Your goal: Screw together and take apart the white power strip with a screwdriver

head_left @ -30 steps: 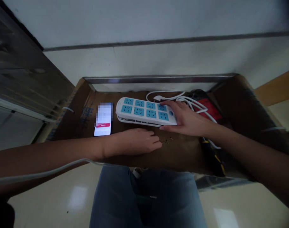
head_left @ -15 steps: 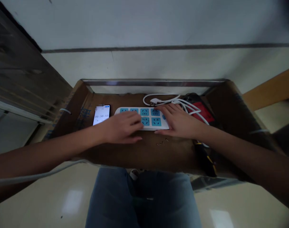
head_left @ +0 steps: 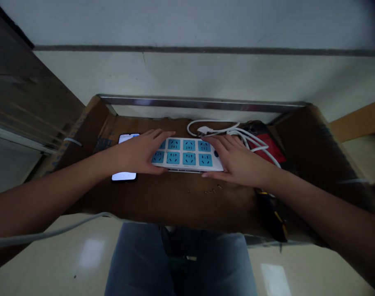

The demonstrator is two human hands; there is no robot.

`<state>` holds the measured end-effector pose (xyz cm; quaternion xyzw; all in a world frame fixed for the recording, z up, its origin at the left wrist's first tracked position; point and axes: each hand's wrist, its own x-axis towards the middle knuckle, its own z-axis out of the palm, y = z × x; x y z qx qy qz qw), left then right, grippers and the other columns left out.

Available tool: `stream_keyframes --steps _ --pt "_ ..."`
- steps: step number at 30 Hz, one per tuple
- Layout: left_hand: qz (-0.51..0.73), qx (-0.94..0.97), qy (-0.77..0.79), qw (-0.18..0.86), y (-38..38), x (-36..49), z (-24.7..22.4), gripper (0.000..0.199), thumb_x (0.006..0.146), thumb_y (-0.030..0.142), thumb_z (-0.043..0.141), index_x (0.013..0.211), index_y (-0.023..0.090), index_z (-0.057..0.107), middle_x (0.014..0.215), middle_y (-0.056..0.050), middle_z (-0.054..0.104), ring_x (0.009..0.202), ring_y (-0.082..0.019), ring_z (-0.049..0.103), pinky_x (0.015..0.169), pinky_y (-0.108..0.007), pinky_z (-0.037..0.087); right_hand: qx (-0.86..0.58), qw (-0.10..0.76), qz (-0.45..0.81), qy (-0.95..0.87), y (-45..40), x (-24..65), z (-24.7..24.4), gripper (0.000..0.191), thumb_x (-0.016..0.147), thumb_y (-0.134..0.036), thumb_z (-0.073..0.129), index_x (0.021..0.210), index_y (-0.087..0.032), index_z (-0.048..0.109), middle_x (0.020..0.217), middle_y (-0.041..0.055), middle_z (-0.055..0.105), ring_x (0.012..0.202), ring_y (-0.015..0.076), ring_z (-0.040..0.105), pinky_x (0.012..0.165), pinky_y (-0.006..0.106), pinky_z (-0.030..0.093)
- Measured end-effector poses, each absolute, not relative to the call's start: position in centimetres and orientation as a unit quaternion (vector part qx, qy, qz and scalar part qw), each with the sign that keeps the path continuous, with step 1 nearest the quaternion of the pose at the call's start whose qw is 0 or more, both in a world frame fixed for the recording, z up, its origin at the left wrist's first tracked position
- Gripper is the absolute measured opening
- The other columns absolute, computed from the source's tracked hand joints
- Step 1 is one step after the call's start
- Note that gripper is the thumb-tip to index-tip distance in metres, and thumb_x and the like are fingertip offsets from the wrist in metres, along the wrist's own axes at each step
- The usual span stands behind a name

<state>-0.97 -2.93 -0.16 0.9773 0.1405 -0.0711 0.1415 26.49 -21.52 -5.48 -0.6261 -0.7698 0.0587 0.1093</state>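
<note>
A white power strip (head_left: 181, 153) with blue sockets lies face up across the middle of the cardboard-lined tray. My left hand (head_left: 144, 152) grips its left end, thumb along the near edge and fingers over the far edge. Around the right end curls my right hand (head_left: 229, 158), its thumb also at the near side. Several small screws (head_left: 210, 191) lie on the cardboard in front of the strip. Partly under my left wrist is a phone (head_left: 124, 176) with a lit screen. The strip's white cable (head_left: 246, 135) is looped behind my right hand.
A red and black object (head_left: 269, 146) sits at the back right beneath the cable. Near the front right lies a black and yellow tool (head_left: 272, 216), partly covered by my forearm. A metal rail (head_left: 200, 102) edges the tray's back, along the wall.
My left hand has moved left from above the sockets to the strip's left end and taken hold of it. My right hand stays on the right end. The view has shifted slightly.
</note>
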Motion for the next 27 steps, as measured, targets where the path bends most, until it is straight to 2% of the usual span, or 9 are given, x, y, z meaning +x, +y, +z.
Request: stream_keyframes --steps 4,7,9,11,14,19,22,27 --pt "-0.042 0.973 0.145 0.177 -2.6 -1.5 0.4 0.1 0.085 0.057 0.072 0.167 0.017 0.029 0.165 -0.018 0.046 0.149 -0.035 0.05 0.121 -0.043 0.043 -0.631 0.129 0.086 -0.76 -21.3 26.8 -5.1 0.111 0.085 -0.095 0.047 0.166 -0.019 0.034 0.161 0.0139 0.038 0.143 0.0351 0.046 0.121 0.06 0.041" --pt "-0.011 0.967 0.14 0.213 -2.1 -1.4 0.7 0.099 0.082 0.057 0.075 0.163 0.017 0.035 0.163 -0.018 0.049 0.148 -0.034 0.052 0.122 -0.042 0.042 -0.635 0.143 0.109 -0.752 -21.1 27.1 -4.5 0.11 0.084 -0.094 0.05 0.164 -0.021 0.037 0.161 0.0122 0.039 0.145 0.0342 0.047 0.124 0.061 0.041" --pt "0.006 0.96 0.139 0.241 -1.7 -1.2 1.0 0.095 0.08 0.058 0.077 0.159 0.017 0.042 0.156 -0.016 0.057 0.138 -0.032 0.06 0.115 -0.039 0.047 -0.637 0.153 0.125 -0.745 -20.9 27.4 -3.8 0.107 0.083 -0.093 0.053 0.162 -0.022 0.04 0.158 0.0117 0.044 0.142 0.0313 0.051 0.124 0.057 0.044" --pt "0.018 0.95 0.154 0.272 -1.3 -1.0 1.3 0.088 0.08 0.062 0.077 0.152 0.019 0.049 0.14 -0.013 0.067 0.119 -0.029 0.068 0.101 -0.034 0.052 -0.64 0.165 0.141 -0.737 -20.7 27.7 -2.9 0.105 0.083 -0.092 0.055 0.159 -0.021 0.045 0.154 0.0115 0.049 0.136 0.0268 0.057 0.121 0.05 0.05" --pt "0.033 0.932 0.181 0.313 -0.9 -0.7 1.4 0.076 0.083 0.068 0.074 0.14 0.019 0.061 0.121 -0.009 0.074 0.101 -0.025 0.069 0.089 -0.033 0.052 -0.649 0.184 0.154 -0.722 -20.6 28.1 -1.8 0.097 0.084 -0.091 0.055 0.149 -0.019 0.056 0.144 0.0106 0.057 0.123 0.0207 0.064 0.112 0.04 0.057" --pt "0.064 0.896 0.2 0.392 -0.5 0.2 0.0 0.065 0.083 0.065 0.073 0.127 0.018 0.069 0.128 -0.011 0.074 0.113 -0.026 0.068 0.1 -0.037 0.051 -0.67 0.211 0.136 -0.699 -20.4 28.4 -1.7 0.088 0.085 -0.095 0.049 0.127 -0.021 0.069 0.126 0.0079 0.066 0.106 0.0163 0.066 0.101 0.037 0.059" --pt "0.061 0.87 0.224 0.435 -0.3 0.8 -0.9 0.062 0.082 0.065 0.072 0.122 0.017 0.071 0.124 -0.012 0.075 0.11 -0.025 0.069 0.096 -0.037 0.053 -0.682 0.222 0.111 -0.688 -20.3 28.4 -2.2 0.087 0.087 -0.095 0.044 0.12 -0.02 0.071 0.121 0.0082 0.067 0.106 0.0169 0.066 0.102 0.038 0.058" --pt "0.053 0.845 0.254 0.467 -0.1 1.2 -1.5 0.062 0.082 0.069 0.07 0.115 0.016 0.073 0.117 -0.011 0.077 0.105 -0.025 0.07 0.091 -0.036 0.053 -0.693 0.229 0.079 -0.679 -20.3 28.0 -2.3 0.079 0.096 -0.086 0.037 0.12 -0.019 0.071 0.12 0.0083 0.067 0.107 0.0177 0.066 0.101 0.038 0.056"
